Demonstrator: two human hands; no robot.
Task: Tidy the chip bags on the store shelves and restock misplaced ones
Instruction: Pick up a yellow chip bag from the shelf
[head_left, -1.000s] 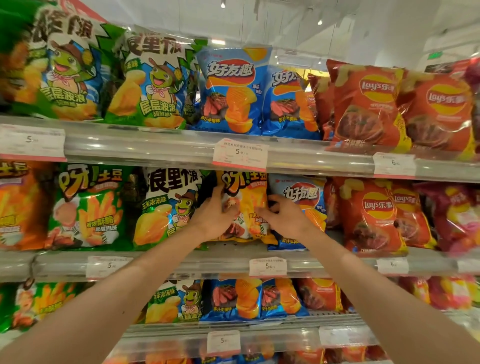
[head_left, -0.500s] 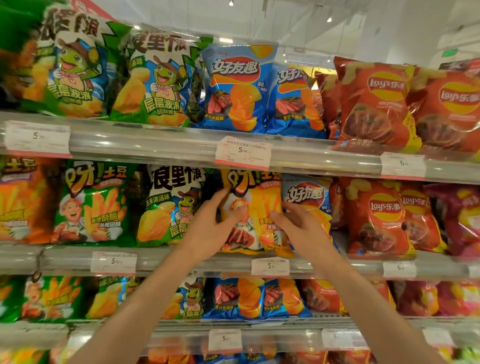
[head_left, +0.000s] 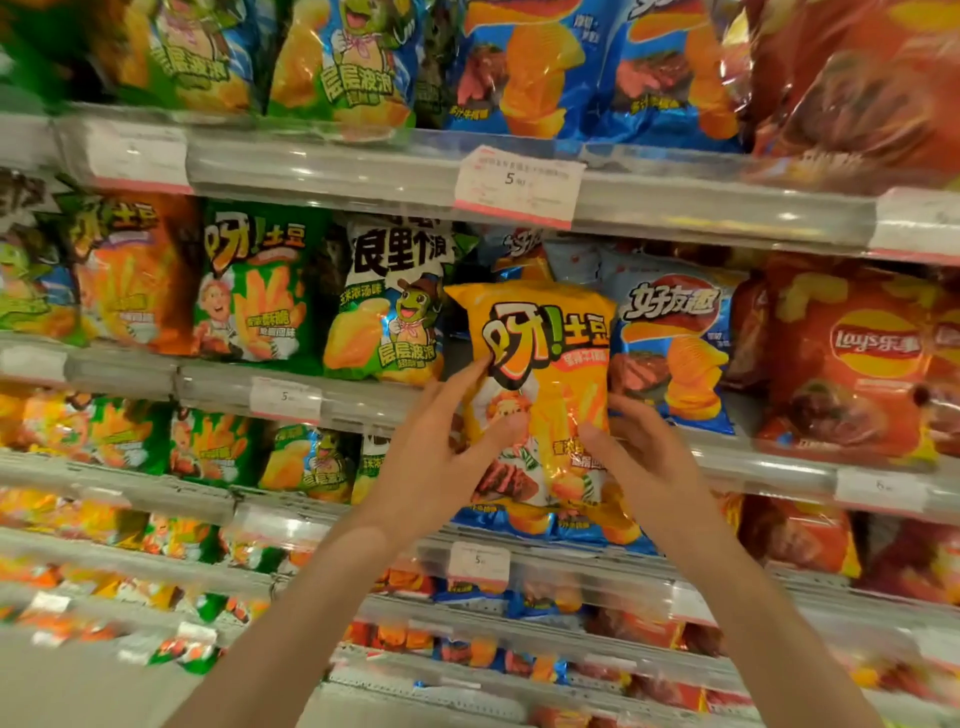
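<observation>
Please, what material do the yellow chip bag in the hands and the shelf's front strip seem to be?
Yellow chip bag: probably thin glossy plastic film; it crinkles and shows bright glare. Both the left hand and right hand grip it. Shelf front strip: apparently clear, shiny plastic with highlights along it.

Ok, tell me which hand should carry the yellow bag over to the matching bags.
Probably left. Both hands grip the yellow bag, but the green same-brand bag sits on the left hand's side; the right hand would cross over.
</observation>
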